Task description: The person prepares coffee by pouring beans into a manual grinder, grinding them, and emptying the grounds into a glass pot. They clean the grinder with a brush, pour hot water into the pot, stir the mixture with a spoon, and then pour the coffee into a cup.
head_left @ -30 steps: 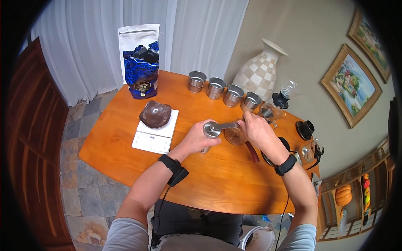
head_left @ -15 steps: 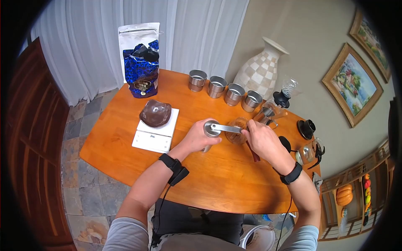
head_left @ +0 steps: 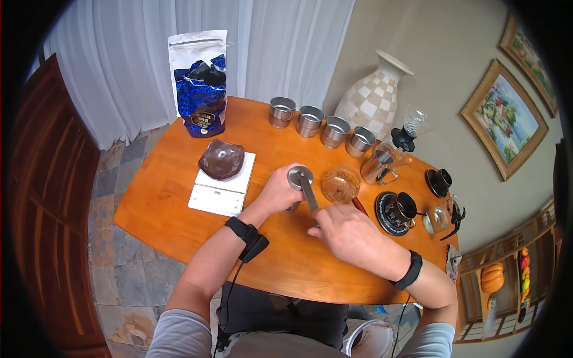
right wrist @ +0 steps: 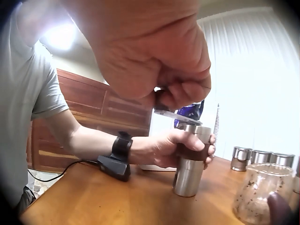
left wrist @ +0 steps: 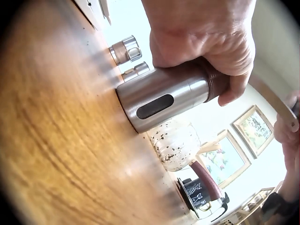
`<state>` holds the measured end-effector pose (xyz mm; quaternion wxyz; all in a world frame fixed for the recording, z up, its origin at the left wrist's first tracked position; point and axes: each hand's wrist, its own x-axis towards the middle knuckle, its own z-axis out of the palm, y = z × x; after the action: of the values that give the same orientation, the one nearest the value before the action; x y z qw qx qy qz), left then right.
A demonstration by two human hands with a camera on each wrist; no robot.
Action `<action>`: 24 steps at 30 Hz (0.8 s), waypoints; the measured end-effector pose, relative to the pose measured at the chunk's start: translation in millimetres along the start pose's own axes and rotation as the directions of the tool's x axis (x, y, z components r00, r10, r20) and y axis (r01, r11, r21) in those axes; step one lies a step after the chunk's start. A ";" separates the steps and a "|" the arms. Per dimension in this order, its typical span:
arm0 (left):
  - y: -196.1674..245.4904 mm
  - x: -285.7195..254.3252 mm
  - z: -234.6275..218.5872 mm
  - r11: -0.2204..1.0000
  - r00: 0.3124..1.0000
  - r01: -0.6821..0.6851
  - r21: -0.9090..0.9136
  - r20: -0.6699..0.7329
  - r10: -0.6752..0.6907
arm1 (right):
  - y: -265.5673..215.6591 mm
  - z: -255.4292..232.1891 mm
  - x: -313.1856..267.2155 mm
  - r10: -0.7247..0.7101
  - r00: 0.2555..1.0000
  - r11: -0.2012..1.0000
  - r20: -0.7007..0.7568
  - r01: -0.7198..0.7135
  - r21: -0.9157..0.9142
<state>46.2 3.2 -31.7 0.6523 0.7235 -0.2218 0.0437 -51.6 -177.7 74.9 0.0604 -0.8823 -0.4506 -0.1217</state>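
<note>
A steel hand coffee grinder (head_left: 300, 176) with a brown band stands upright on the table, a dark window in its side in the left wrist view. My left hand (head_left: 278, 192) wraps round its banded upper body. Over the top runs a flat metal crank (head_left: 309, 196), pointing toward my body and slightly right. My right hand (head_left: 352, 234) grips the crank's end; curled fingers hide most of the knob. Just beyond, to the right, sits a glass pot (head_left: 341, 184) speckled with dark bits, with a dark red handle (head_left: 359, 206).
Left of the grinder, a brown bowl (head_left: 221, 160) rests on a white scale (head_left: 216, 201), with a blue and white bag (head_left: 201, 95) behind. Several steel cups (head_left: 310, 122) line the back edge. Rightward are a steel pitcher (head_left: 376, 168), a black cup (head_left: 406, 206) and a glass carafe (head_left: 439, 219).
The crank has swung from pointing right to pointing toward my body. My right hand came round with it, nearer me and leftward, uncovering the glass pot and black cup. My left hand kept its hold.
</note>
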 end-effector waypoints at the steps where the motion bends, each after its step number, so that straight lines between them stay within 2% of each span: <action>1: 0.8 0.1 -0.6 0.999 1.000 0.005 0.037 -0.002 -0.005 | -3.6 1.0 4.8 -0.024 0.999 1.000 0.039 0.024 -0.001; 5: -2.8 2.6 0.3 0.999 1.000 -0.005 0.054 -0.007 0.005 | -7.4 14.1 30.3 -0.182 0.983 0.980 -0.020 0.183 0.083; 7: -6.9 3.9 -0.6 0.967 0.979 0.199 -0.160 -0.003 -0.202 | -9.8 23.3 46.1 -0.214 0.976 0.971 -0.048 0.218 0.095; 8: -8.6 3.3 -2.7 0.967 0.979 0.201 -0.157 -0.006 -0.205 | -10.6 27.5 54.1 -0.247 0.966 0.961 -0.074 0.254 0.107; 11: -9.5 -1.1 -4.4 0.981 0.989 0.147 -0.130 0.030 -0.144 | -10.5 39.6 75.8 -0.269 0.956 0.954 -0.117 0.281 0.108; 15: -5.4 -10.6 -7.4 0.991 0.994 0.094 -0.096 0.059 -0.089 | -9.5 46.8 96.3 -0.275 0.958 0.956 -0.079 0.281 0.080; 24: -2.5 -10.7 -5.5 0.999 0.997 -0.006 -0.053 0.082 0.010 | 14.6 73.0 146.0 -0.253 0.951 0.962 -0.176 0.266 0.056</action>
<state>38.8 11.5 -37.0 0.6614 0.7062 -0.2524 0.0106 54.4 -56.6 43.9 0.1161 -0.7991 -0.5604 -0.1843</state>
